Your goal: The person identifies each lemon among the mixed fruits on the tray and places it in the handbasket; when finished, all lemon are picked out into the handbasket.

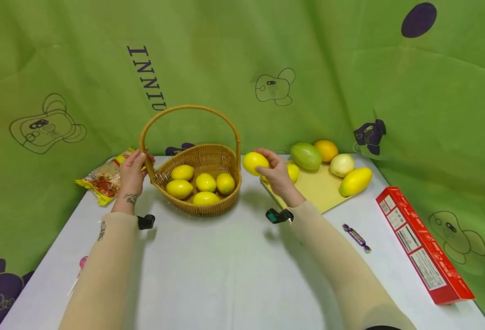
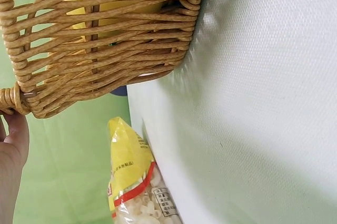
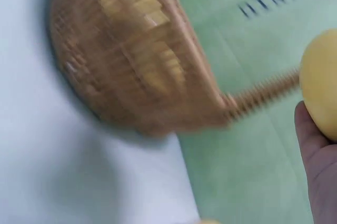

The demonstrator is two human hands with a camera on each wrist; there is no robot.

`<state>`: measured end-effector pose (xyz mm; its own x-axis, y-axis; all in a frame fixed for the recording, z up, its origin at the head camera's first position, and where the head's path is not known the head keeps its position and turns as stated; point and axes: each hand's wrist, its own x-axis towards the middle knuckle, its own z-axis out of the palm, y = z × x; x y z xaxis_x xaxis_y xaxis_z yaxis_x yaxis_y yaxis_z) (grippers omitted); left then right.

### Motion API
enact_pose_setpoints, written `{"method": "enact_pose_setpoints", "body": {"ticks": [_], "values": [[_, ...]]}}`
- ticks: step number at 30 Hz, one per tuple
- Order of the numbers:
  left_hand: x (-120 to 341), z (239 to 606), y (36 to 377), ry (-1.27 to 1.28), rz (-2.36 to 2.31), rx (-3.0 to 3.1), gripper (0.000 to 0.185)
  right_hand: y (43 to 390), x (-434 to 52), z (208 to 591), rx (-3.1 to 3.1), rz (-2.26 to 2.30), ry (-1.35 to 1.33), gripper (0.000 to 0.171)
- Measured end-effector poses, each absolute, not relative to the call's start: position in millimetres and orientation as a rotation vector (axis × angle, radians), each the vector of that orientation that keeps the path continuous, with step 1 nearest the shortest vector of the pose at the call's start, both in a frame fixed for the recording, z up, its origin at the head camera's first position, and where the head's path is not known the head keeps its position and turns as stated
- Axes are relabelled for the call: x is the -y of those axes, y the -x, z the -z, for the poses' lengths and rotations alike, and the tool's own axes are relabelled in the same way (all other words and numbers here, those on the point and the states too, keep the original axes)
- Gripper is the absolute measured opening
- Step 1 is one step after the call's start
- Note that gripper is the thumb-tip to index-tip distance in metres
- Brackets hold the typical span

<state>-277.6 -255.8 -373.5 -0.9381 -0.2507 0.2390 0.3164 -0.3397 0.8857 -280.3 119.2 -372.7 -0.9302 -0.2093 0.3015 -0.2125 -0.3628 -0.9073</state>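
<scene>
We are noting both forearms reaching far across the white table point(image 1: 226, 266), sleeves covering them to the wrists. The left hand point(image 1: 132, 173) is gripping the left foot of the handle of the wicker basket point(image 1: 201, 208), fingers curled round it. The right hand point(image 1: 276, 175) is holding one lemon point(image 1: 255, 163) raised just right of the basket rim, fingers wrapped on it. We are counting five lemons in the basket and one more behind the right hand on the yellow board point(image 1: 318, 188). Farther right on the board, four other fruits are lying.
</scene>
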Motion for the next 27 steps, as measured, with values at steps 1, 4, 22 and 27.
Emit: {"method": "enact_pose_setpoints", "body": {"ticks": [1, 4, 22, 27], "values": [[255.7, 373.8, 277.6, 0.085, 2.322, 1.551, 0.015, 279.0, -112.1, 374.9, 1.823, -2.503, -0.627, 0.047], [255.7, 374.5, 277.4, 0.086, 2.322, 1.552, 0.016, 276.9, -92.4, 381.9, 1.938, -2.448, -0.736, 0.050], [254.3, 374.8, 276.4, 0.113, 2.319, 1.531, 0.016, 277.1, -80.4, 384.6, 1.692, -2.444, -0.523, 0.047], [254.0, 374.4, 276.4, 0.111, 2.315, 1.528, 0.015, 290.6, -106.1, 379.9, 1.487, -2.374, -0.274, 0.044]]}}
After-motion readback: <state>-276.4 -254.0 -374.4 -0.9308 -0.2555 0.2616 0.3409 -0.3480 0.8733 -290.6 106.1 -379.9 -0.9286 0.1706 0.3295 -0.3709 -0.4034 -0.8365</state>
